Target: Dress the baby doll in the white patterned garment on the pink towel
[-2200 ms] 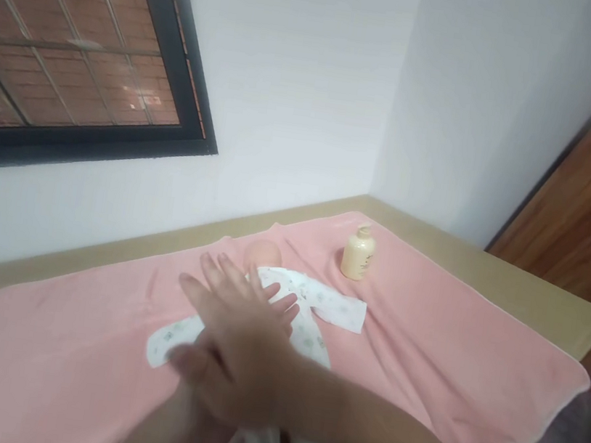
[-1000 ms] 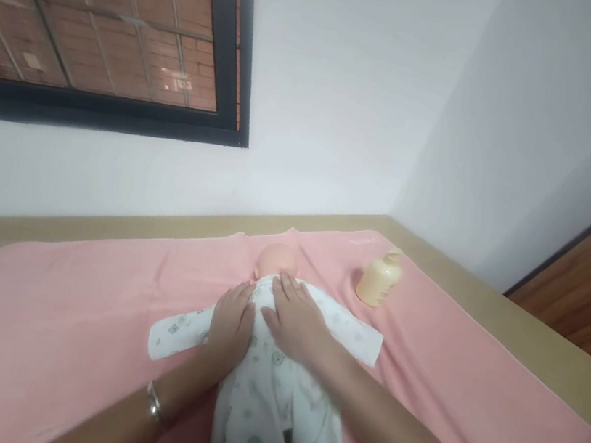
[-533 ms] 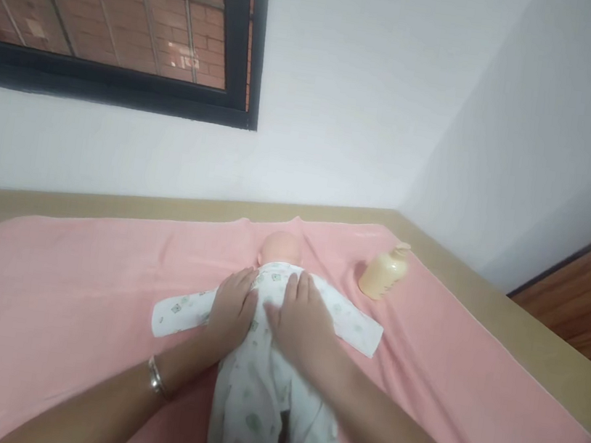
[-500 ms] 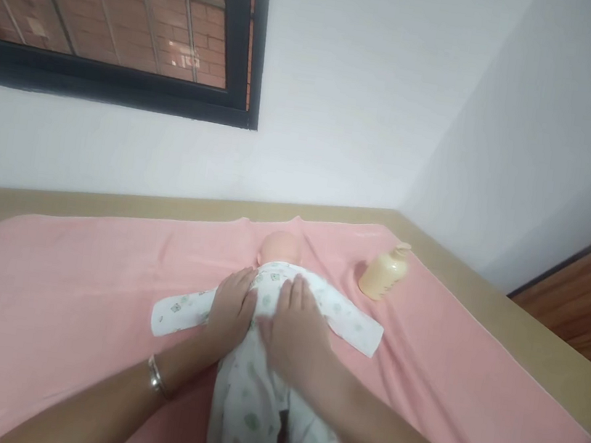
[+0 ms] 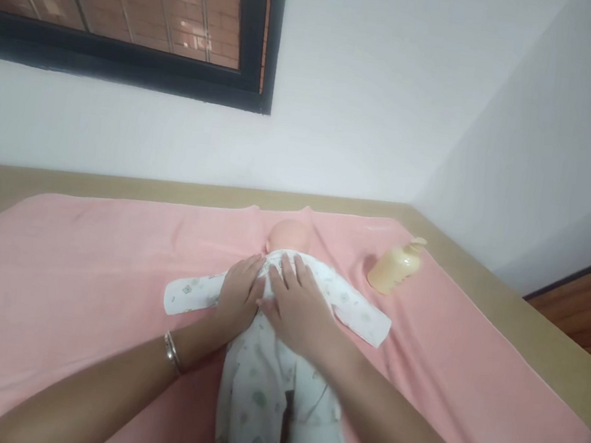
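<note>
Near edge: the legs of a pale plastic baby doll (image 5: 260, 392), dressed in white cotton with small green prints. The doll is laid on its back, head toward the far side. Both bare forearms are brought in from the near side. A thin silver metal bangle (image 5: 174, 352) is worn at the left wrist.

Middle: the left hand (image 5: 239, 294) and right hand (image 5: 297, 311) are spread flat, palms down, side by side on the doll's chest. The fingers are extended and nothing is gripped. The sleeves are spread out to left and right.

Beneath: a pink terry towel (image 5: 76, 257) laid over a tan flat surface (image 5: 509, 303).

Far right: a cream plastic pump bottle (image 5: 396, 269) is set on the towel, near the right sleeve but apart from it.

Beyond: a white wall and a black-framed window (image 5: 261, 33).

Risk, as judged: the loose cotton could be bunched under sliding palms. If the towel is dragged, the bottle could be tipped on its soft footing.
</note>
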Motion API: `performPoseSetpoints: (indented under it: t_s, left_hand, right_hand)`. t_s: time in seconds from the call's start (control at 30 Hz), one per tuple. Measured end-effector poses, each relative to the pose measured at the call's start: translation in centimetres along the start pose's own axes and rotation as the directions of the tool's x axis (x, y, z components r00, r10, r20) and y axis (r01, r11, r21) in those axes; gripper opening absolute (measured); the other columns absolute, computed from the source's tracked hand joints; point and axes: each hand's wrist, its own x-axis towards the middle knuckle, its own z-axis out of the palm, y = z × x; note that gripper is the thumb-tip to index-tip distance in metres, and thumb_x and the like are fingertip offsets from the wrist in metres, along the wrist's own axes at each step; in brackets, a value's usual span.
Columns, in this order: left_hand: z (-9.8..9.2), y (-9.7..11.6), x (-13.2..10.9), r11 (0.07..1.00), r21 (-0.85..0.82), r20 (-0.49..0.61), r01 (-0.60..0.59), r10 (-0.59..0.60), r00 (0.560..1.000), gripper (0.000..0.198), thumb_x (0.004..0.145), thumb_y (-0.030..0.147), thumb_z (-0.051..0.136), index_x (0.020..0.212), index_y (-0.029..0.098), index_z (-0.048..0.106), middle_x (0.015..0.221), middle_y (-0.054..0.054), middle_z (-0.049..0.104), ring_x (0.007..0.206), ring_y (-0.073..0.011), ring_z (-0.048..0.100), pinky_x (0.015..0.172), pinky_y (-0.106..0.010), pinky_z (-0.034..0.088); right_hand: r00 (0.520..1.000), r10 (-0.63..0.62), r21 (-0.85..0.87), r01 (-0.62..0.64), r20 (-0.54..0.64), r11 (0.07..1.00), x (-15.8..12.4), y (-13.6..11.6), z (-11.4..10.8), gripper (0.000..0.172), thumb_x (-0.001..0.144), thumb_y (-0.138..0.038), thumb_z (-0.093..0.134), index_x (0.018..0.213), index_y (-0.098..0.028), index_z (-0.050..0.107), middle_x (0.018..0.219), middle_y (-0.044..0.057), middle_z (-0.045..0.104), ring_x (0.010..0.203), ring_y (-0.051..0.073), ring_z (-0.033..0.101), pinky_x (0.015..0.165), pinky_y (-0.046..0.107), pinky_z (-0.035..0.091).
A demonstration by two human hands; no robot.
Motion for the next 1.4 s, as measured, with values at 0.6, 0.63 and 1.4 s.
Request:
performPoseSetpoints:
  t_s: [0.6,0.63,1.4]
  left_hand:
    - [-0.2,0.1,0.0,1.0,0.021,0.016,0.013,-0.014,1.0,0.04,0.091,0.031,0.031,0.125,0.016,0.047,0.131,-0.01,0.05,0.121,-0.0221,0.043,0.104,-0.045,0.033]
    - [-0.2,0.1,0.0,1.0,0.012,0.02,0.017,-0.017,1.0,0.04,0.091,0.031,0.032,0.125,0.017,0.047,0.131,-0.01,0.05,0.121,-0.022,0.043,0.104,-0.045,0.033]
    - [0.0,-0.5,0.2,0.998,0.047,-0.003,-0.044,0.045,0.999,0.039,0.089,0.028,0.033,0.124,0.017,0.047,0.128,-0.01,0.051,0.12,-0.0225,0.045,0.103,-0.044,0.034]
  right_hand:
    - [0.986,0.157,0.06,-0.161,0.063,0.985,1.1,1.2,-0.2,0.079,0.09,-0.058,0.017,0.141,0.002,0.021,0.147,0.021,0.017,0.137,0.028,0.011,0.109,0.044,0.014]
    - [0.982,0.182,0.049,-0.185,0.054,0.982,0.7,1.0,-0.2,0.08,0.09,-0.059,0.018,0.141,0.003,0.022,0.147,0.022,0.017,0.137,0.03,0.01,0.109,0.044,0.013]
    - [0.991,0.136,0.052,-0.135,-0.003,0.989,-1.2,-1.3,-0.6,0.069,0.091,-0.046,0.031,0.138,0.004,0.03,0.145,0.023,0.021,0.137,0.034,0.006,0.109,0.046,0.011]
